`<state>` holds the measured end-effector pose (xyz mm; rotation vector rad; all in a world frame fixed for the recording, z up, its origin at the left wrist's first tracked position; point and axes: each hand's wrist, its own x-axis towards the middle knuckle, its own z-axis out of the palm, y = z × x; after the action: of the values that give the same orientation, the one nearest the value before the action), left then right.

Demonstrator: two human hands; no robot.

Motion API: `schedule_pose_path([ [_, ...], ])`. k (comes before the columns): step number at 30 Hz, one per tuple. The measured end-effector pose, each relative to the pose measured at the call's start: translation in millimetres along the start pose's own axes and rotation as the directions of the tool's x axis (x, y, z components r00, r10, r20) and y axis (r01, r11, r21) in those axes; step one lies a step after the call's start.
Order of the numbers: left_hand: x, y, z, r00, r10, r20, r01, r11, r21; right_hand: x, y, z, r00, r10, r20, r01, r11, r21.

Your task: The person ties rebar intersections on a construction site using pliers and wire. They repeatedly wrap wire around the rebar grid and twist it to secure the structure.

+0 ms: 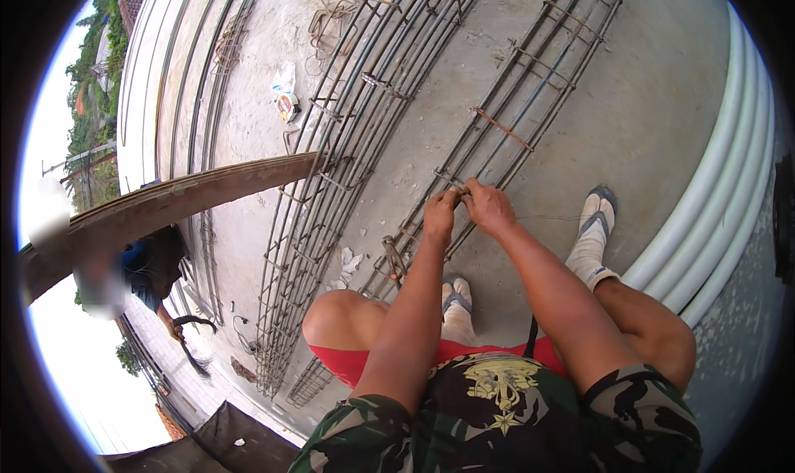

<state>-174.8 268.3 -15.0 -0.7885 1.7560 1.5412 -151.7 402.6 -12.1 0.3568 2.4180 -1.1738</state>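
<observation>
A long rebar cage (506, 131) with square stirrups lies on the concrete floor between my feet and the bundled cages. My left hand (440, 213) and my right hand (490, 207) meet fingertip to fingertip over one of its stirrups. The fingers of both are pinched together there; a thin wire (546, 217) runs off to the right past my right hand, but what lies between the fingertips is too small to make out. Pincers (394, 259) with orange on the handles rest on the cage, left of my left forearm.
Stacked rebar cages (348, 131) lie to the left, beneath the end of a wooden board (199, 190). Loose stirrups (335, 26) lie beyond. White pipes (702, 206) curve along the right. At the left a co-worker's hand (176, 331) holds a bundle of dark wire (194, 358).
</observation>
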Motion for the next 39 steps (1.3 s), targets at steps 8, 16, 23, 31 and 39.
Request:
schedule_pose_path([
  [8, 26, -13, -9, 0.992, 0.02, 0.121, -0.043, 0.981, 0.19, 15, 2, 7, 0.98, 0.178, 0.086, -0.193, 0.954, 0.227],
  [16, 31, -19, -9, 0.984, 0.086, 0.159, -0.117, 0.973, 0.197, 22, -8, -31, 0.972, 0.196, 0.129, -0.209, 0.973, 0.098],
  [23, 26, -25, -4, 0.986, 0.164, 0.039, -0.169, 0.959, 0.226, 5, -27, -54, 0.943, 0.126, 0.309, -0.045, 0.965, -0.257],
  [31, 23, -16, -3, 0.981, 0.19, 0.035, -0.191, 0.93, 0.313, 39, -60, -35, 0.971, 0.076, 0.225, 0.024, 0.91, -0.414],
  [39, 28, -20, -6, 0.993, 0.098, 0.067, -0.107, 0.984, 0.142, 38, -47, -35, 0.971, 0.176, 0.165, -0.028, 0.761, -0.649],
])
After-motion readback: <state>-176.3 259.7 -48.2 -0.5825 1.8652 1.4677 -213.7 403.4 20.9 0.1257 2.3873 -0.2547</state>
